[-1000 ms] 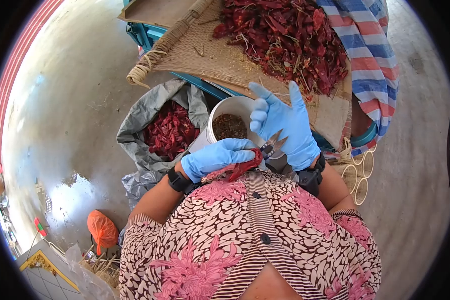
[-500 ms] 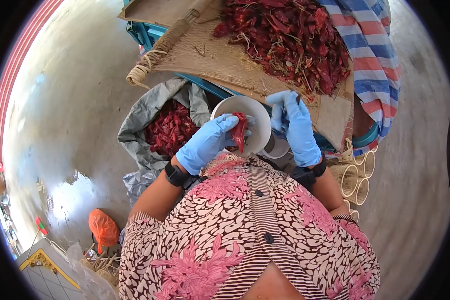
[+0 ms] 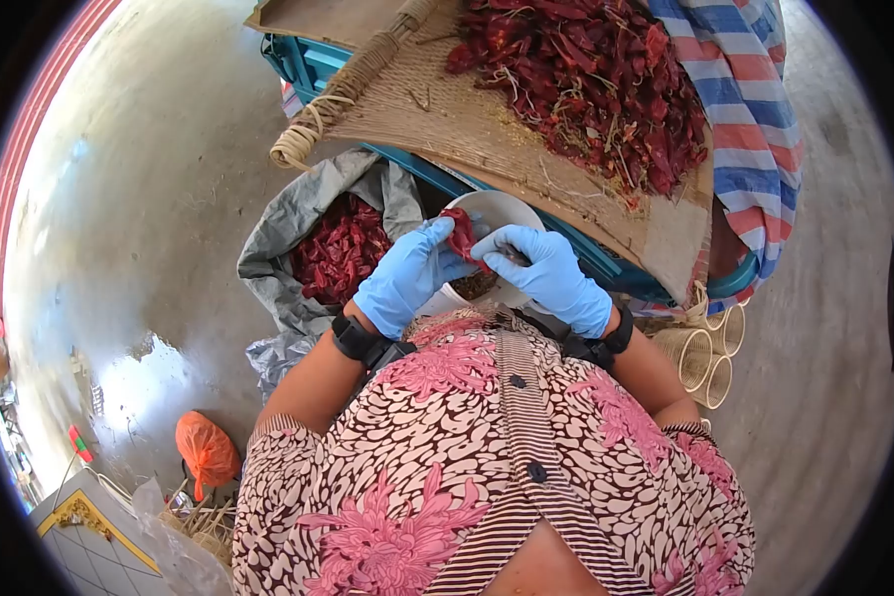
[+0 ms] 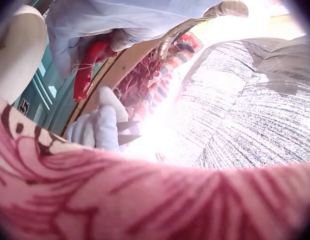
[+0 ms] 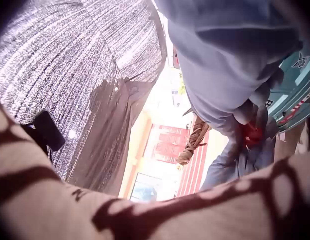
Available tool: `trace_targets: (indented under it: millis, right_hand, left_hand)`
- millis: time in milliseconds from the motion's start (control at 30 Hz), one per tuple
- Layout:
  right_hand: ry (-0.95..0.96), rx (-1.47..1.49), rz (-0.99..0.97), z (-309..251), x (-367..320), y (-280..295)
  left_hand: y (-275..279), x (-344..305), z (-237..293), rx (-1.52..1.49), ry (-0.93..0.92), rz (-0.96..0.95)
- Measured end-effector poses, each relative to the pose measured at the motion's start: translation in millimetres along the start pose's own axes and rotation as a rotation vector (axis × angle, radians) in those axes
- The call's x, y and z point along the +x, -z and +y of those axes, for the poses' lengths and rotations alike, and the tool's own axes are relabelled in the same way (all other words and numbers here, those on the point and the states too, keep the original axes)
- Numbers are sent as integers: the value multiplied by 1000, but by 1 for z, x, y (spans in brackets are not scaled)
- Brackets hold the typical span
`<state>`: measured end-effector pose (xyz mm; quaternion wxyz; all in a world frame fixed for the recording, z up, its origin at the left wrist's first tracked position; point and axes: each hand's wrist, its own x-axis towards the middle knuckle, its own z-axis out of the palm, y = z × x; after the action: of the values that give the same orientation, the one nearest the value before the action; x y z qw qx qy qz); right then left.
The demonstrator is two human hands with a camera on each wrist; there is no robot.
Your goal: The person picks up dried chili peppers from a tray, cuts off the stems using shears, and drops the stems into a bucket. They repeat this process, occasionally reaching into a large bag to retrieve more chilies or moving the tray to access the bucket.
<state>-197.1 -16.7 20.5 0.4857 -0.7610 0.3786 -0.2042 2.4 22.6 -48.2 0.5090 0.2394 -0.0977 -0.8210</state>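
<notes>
Orange bag [image 3: 207, 452] on the floor at far left; next, open gray sack [image 3: 268, 238] with loose red pieces [image 3: 343, 253] inside. I read the left hand [image 3: 402, 283], blue-gloved, as pinching one red chili [image 3: 459, 233] between thumb and fingers, held up over white bucket [image 3: 502, 206]. Chili looks dried, so my call: very light, skin leathery and bendy rather than stiff, possibly brittle at thin edges. Wrinkled skin should give decent friction on the glove; slip risk low, tear or crumple risk higher. I'd take it by the thicker body, light squeeze, leaving the end facing the other hand free. Right hand [image 3: 556, 273] has fingers curled round small scissors, blades [image 4: 129, 139] pointing away from the chili in the left wrist view. Its fingertips meet the chili's near side; I can't tell whether they also pinch it. Scissors are the hard, rigid item; I'd keep fingers on the handles, clear of the tips. Beyond, chili pile [image 3: 586, 89] on woven-topped counter [image 3: 467, 119], tangled with thin stalks, so single pieces could snag. Round baskets [image 3: 685, 353] at right.
</notes>
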Motion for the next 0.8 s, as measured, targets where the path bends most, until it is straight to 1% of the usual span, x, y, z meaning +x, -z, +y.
trace_targets:
  millis: [33,67,167,200,233,267,300,367,433,467,500,533,600,700,733,800]
  right_hand:
    - [-51,108,-29,-2,-1,2]
    - [-55,160,-44,-3,-1,2]
    - [-227,164,-122,-15,-4,9]
    - [-345,236,-137,-23,-6,10]
    - [-334,226,-119,-20,-8,8]
    - [-321,216,-98,-14,-9,6]
    - [-226,119,-92,-9,-15,11]
    - [-41,-86,-53,1,-25,23]
    - [123,-335,-21,-16,-12,13]
    - [196,-521,1,-15,-5,8]
    - [198,-566,15,-11,1,3]
    - [202,-611,26,-1,7,-4]
    - [213,-693,44,17,15,-14]
    - [293,-718,7,31,17,-18]
    - [346,-671,34,29,14,-19]
    - [294,-550,34,29,7,-19]
  left_hand:
    - [5,2,2,3,-9,3]
    - [11,2,6,6,-14,6]
    - [28,-4,23,78,-18,116]
    - [36,-4,26,83,-35,142]
    - [42,-5,28,73,-29,164]
    - [47,-4,31,64,-22,185]
    - [26,-1,15,72,-40,221]
    - [27,4,9,38,-25,194]
    - [19,8,4,4,6,150]
    - [12,8,1,-9,25,120]
    - [6,9,0,-23,40,90]
    - [10,12,-5,-77,73,10]
    - [10,13,-14,-80,69,62]
    - [8,8,-17,-88,54,153]
    - [11,5,-16,-112,55,172]
    - [17,0,-10,-131,41,193]
